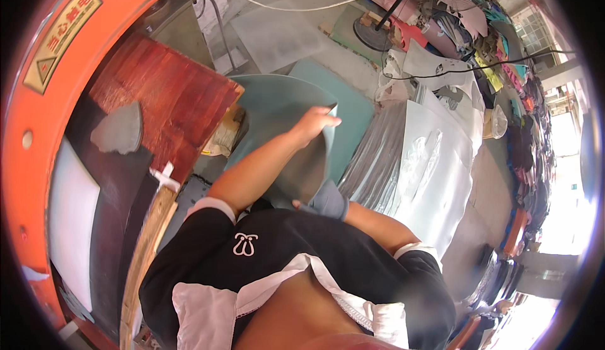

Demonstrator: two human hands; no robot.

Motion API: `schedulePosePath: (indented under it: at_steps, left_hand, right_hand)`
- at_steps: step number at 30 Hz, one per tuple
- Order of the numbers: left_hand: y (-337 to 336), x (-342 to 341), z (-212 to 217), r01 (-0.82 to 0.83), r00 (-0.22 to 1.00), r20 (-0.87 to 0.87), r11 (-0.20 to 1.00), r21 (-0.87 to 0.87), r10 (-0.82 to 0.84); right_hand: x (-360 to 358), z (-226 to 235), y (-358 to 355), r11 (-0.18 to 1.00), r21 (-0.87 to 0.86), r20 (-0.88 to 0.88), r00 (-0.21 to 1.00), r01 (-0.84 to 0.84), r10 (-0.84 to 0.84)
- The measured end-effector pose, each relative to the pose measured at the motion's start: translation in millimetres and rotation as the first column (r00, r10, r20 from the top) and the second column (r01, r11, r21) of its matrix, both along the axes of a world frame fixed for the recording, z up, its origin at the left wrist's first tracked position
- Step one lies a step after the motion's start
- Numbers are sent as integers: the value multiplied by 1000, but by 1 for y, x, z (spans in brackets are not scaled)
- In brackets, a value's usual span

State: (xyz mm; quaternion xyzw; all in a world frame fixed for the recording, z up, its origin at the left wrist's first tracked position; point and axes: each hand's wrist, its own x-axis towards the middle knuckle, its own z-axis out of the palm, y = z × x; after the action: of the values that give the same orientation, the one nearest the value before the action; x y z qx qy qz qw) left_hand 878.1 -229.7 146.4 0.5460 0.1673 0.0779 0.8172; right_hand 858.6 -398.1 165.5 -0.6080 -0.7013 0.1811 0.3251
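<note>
A large, flexible grey-green sheet (pixel 268 91) is bent into a curl in front of my body, its darker inner side (pixel 302 168) turned partly toward me. My bare left hand (pixel 314 126) reaches over it and is closed on its far right edge, with the fingertips pressed against the rim. Nearer to my chest, my right hand (pixel 326 201) wears a grey-blue glove and pinches the sheet's near edge, with a bare thumb tip showing. Another blue-green sheet (pixel 356 107) lies flat on the floor just beyond.
Left of me stands an orange machine (pixel 38 135) beside a red wooden board (pixel 170 79) bearing a grey offcut (pixel 120 129). A wooden bar (pixel 148 255) runs along my left side. Shiny plastic-covered sheets (pixel 435 154) are stacked at right; colourful scraps (pixel 454 16) pile up behind. A white cord (pixel 302 9) hangs across the top.
</note>
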Motion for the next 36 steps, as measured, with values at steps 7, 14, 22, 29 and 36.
schedulePosePath:
  at_steps: [7,14,22,29,36]
  left_hand:
    - [-76,-11,108,256,966,24,966,25,-257]
    - [-119,-152,169,-200,873,480,838,508,-83]
    - [-282,-295,92,37,990,-125,710,703,72]
    - [-288,-305,-14,-49,904,-274,716,697,329]
    - [-259,-420,-64,-305,902,-38,696,650,431]
  right_hand:
    - [-31,90,-48,966,119,-284,940,232,-190]
    - [38,143,-115,209,744,-269,571,634,-775]
    - [18,194,-140,-85,922,89,420,-379,-903]
    - [-37,157,-121,-47,955,-265,771,292,-580]
    - [-118,185,-72,275,899,-256,918,341,-302]
